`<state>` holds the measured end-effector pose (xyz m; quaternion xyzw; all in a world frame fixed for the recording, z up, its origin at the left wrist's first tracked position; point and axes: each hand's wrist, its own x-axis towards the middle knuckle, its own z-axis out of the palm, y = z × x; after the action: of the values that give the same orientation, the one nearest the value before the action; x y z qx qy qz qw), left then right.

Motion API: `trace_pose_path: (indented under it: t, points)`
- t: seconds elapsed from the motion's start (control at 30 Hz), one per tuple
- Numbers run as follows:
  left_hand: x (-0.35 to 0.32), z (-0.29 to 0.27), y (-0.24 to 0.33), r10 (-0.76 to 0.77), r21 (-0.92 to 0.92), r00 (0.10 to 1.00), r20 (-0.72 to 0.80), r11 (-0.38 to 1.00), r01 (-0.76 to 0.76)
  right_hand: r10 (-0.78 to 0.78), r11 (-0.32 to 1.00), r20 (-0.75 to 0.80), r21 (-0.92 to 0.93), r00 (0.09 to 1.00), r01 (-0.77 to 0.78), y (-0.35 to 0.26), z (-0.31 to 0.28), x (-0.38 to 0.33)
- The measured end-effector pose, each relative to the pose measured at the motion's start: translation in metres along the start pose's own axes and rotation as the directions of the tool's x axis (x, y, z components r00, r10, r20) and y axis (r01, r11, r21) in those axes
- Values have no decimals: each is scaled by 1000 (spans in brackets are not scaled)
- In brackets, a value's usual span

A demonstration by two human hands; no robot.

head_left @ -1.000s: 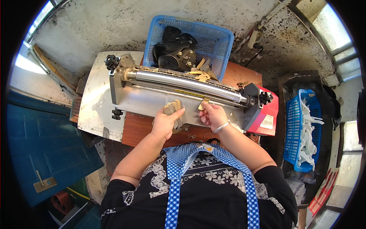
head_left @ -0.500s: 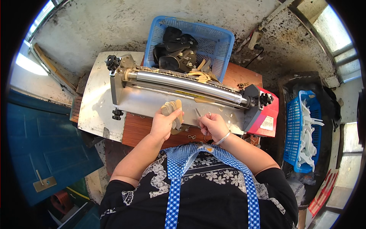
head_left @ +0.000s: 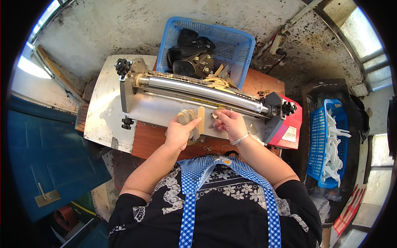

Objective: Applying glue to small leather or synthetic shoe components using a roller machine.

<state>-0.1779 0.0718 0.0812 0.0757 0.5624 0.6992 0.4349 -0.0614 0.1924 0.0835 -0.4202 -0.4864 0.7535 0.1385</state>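
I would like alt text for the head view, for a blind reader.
A person's left hand holds a fanned stack of flat tan pieces while the right hand pinches one piece near a metal roller. Behind it, a blue basket holds dark items.

In mid-frame, flat pieces (head_left: 201,120) before the roller machine (head_left: 202,91), on the worktop (head_left: 153,141); behind it, upper centre, rear basket (head_left: 231,31); far right, side basket (head_left: 316,144); lower left, door (head_left: 58,153).
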Motion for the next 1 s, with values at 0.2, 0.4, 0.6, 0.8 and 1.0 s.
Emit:
trace_pose_path:
  t: [0.2, 0.4, 0.6, 0.8, 1.0]
  points:
    - [-2, 5, -1, -25, -53, 998, 50, 998, 28, -10, 992, 103, -123, 995, 22, 10, 11, -14]
    - [-1, 5, -3, -32, -46, 998, 45, 998, 34, -88, 989, -91, 107, 992, 97, 8, 1, -5]
    - [-2, 7, -4, -41, -68, 997, 61, 997, 45, -11, 972, 178, -231, 984, 52, 3, 14, -27]
    - [0, -1, 2, -49, -55, 998, 35, 997, 51, 31, 993, 109, -119, 994, -18, 2, 0, -19]
    - [1, 3, -1, -26, -47, 999, 47, 998, 29, 195, 953, -36, 242, 980, -181, -3, -8, 3]
